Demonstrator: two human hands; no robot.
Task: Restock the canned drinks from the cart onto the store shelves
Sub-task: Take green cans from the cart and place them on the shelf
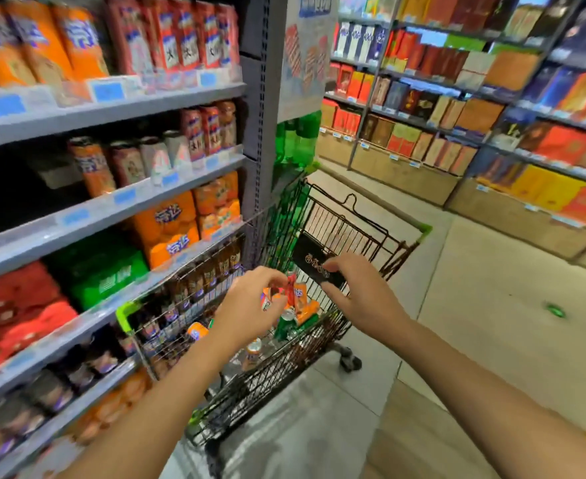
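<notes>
The head view looks down past two bare forearms into a black wire cart with green plastic corners, parked just beside tall grey metal shelves.

The left hand hangs over the middle of the cart with its fingers curled inward. The grip there pinches a slim red can between fingertips and thumb, the can standing roughly upright just above the pile. The frame is blurred by motion, so how firmly the can is pinched cannot be told.

The right hand reaches over the cart's far side, palm down. Its fingers lie along the lower edge of a flat black box with gold lettering, which leans tilted inside the cart. Whether that grip truly clasps the box or only rests against it cannot be told.

The rest of the canned drinks lie loose on the wire floor of the cart: smooth metal cylinders in orange, green and silver, most tipped on their sides, some overlapping one another.

On the shelves stand glossy orange and red bottles, shrink-wrapped packs in orange, green and red, and lower rows of dark bottles. Blue price tags line the shelf edges. Across the pale tiled floor, another set of shelves carries boxed goods in red, gold and blue.
</notes>
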